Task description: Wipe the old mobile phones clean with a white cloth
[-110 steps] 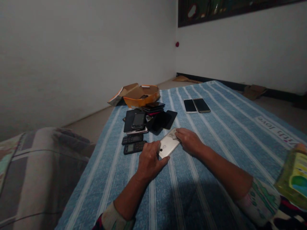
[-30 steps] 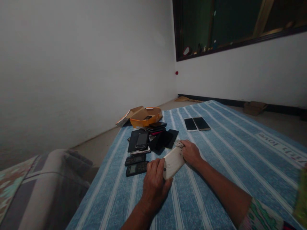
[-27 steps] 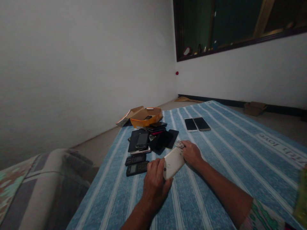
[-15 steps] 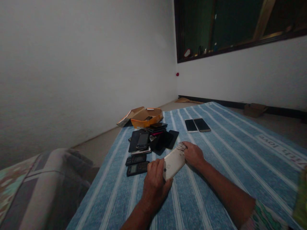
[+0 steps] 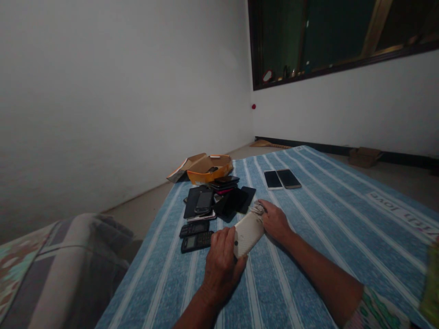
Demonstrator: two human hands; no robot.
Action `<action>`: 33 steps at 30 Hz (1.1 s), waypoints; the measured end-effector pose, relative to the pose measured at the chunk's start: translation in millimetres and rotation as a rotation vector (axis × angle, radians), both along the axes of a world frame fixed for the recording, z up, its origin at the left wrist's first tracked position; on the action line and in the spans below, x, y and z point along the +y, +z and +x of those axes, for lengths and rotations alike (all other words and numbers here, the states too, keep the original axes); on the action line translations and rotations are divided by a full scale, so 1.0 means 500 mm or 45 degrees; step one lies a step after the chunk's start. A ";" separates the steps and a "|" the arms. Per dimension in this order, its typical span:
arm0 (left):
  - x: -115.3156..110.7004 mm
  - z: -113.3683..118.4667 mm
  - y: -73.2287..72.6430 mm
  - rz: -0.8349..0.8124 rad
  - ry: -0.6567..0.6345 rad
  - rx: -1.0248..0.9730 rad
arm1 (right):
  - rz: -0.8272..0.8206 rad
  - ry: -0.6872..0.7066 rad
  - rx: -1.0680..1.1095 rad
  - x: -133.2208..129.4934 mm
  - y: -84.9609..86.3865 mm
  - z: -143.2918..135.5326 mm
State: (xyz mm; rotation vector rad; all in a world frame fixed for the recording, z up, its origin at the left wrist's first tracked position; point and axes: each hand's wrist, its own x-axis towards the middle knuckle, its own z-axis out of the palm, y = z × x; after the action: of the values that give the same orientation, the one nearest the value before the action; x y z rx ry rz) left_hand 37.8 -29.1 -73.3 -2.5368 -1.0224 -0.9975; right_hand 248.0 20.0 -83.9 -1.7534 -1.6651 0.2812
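Tilted above the striped cloth is a white smartphone (image 5: 249,232), its textured back facing up. Its near left end is in my left hand (image 5: 222,256), fingers on the upper edge and thumb on the lower one. At the far right end, my right hand (image 5: 275,220) is closed on a small crumpled greyish cloth (image 5: 258,209) pressed against the phone. Close to my left fingers lie two black keypad phones (image 5: 197,241). Beyond them is a pile of dark smartphones (image 5: 224,203), some overlapping.
An open orange cardboard box (image 5: 210,174) stands behind the pile. Two smartphones (image 5: 281,179) lie side by side farther right on the blue striped cloth (image 5: 308,274). A draped blanket (image 5: 78,260) is at the left, and a brown carton (image 5: 364,156) sits by the wall.
My right hand and the crumpled cloth have shifted slightly up and left along the phone's far end. My left hand keeps its hold on the phone.
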 end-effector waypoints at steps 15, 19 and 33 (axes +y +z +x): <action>0.000 -0.002 -0.004 -0.056 0.015 0.019 | 0.019 -0.005 -0.150 -0.007 -0.004 0.000; 0.000 -0.002 -0.004 -0.070 0.013 0.016 | 0.010 -0.003 -0.180 -0.013 -0.002 0.005; 0.003 -0.004 -0.007 -0.013 -0.003 0.030 | 0.137 0.022 -0.220 -0.010 -0.014 -0.002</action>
State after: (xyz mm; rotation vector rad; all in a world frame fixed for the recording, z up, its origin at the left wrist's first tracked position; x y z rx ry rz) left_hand 36.0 -27.8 -76.7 -2.5526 -1.0209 -0.9627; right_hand 247.0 14.8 -91.0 -1.7242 -1.7830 0.0469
